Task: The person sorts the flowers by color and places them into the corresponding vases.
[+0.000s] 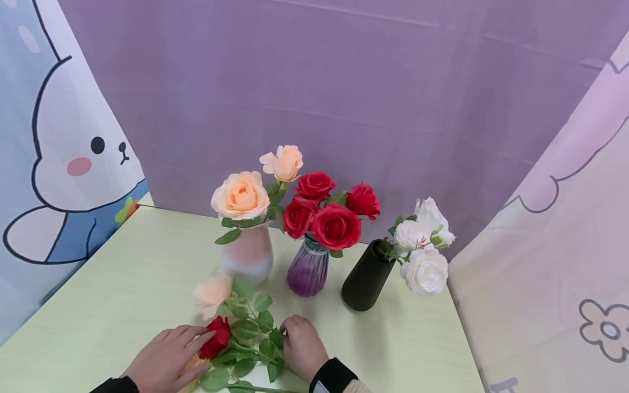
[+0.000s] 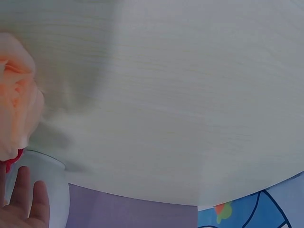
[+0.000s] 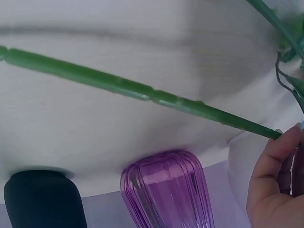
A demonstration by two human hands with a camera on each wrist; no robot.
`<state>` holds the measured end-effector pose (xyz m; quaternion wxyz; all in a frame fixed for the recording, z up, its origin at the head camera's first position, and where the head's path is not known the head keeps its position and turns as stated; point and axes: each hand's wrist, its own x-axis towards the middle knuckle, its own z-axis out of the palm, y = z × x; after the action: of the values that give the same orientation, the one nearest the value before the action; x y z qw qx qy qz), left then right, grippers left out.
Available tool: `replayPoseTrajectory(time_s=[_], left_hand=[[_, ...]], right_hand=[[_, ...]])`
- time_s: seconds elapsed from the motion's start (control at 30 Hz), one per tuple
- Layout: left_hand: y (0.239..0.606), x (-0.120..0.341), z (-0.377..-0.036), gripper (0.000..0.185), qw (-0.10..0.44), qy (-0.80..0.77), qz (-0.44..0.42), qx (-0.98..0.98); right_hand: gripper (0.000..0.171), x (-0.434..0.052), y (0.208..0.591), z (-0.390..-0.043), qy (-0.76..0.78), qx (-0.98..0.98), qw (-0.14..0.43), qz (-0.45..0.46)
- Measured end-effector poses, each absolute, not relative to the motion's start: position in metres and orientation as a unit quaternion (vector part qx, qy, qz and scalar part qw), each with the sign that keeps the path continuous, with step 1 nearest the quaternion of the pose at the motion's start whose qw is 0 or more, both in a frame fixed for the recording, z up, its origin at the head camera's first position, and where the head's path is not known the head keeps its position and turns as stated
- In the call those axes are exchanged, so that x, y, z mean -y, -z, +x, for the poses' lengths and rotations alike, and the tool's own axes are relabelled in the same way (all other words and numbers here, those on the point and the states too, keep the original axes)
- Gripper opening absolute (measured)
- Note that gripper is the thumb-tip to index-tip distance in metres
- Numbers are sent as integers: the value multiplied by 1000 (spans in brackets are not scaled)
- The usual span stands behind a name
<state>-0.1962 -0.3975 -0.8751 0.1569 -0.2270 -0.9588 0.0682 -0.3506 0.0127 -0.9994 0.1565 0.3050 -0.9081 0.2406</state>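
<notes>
A red rose (image 1: 216, 337) lies among green leaves at the front of the table. My left hand (image 1: 169, 355) touches its bloom with fingers held fairly straight; the left wrist view catches only some of those fingers (image 2: 40, 202). My right hand (image 1: 303, 347) pinches a green rose stem (image 3: 118, 85) between thumb and fingertips, on the other side of the leaves. Which bloom this stem belongs to, I cannot tell. A peach rose (image 1: 213, 293) lies just beyond the red one. Another peach bloom (image 2: 16, 99) fills the left edge of the left wrist view. More stems run below the hands.
Behind the loose flowers stand a pink-white vase (image 1: 248, 254) with peach roses, a purple glass vase (image 1: 308, 270) with several red roses, and a black vase (image 1: 366, 281) with white flowers leaning right. A purple cloth (image 1: 344, 82) hangs along the table's back edge.
</notes>
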Motion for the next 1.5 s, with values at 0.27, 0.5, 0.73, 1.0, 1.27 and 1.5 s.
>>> replayPoseTrajectory(time_s=[0.27,0.5,0.73,1.0,1.27,1.5], left_hand=[[755,351,-171,77,187,-55,-247,949],[794,367,-190,78,226,-81,-235,942],[874,401,-231,80,172,-33,-209,962],[869,401,-248,85,176,-2,-189,966],[843,403,-258,90,166,-29,-181,969],[811,404,-267,87,160,-35,-188,968]], right_hand=[[20,-14,966,-351,-261,908,156,289],[10,-15,887,-344,-304,892,160,296],[16,-13,857,-356,-331,878,193,289],[19,-11,785,-345,-377,855,201,296],[26,-9,722,-343,-421,812,250,319],[22,-9,659,-337,-474,779,252,325]])
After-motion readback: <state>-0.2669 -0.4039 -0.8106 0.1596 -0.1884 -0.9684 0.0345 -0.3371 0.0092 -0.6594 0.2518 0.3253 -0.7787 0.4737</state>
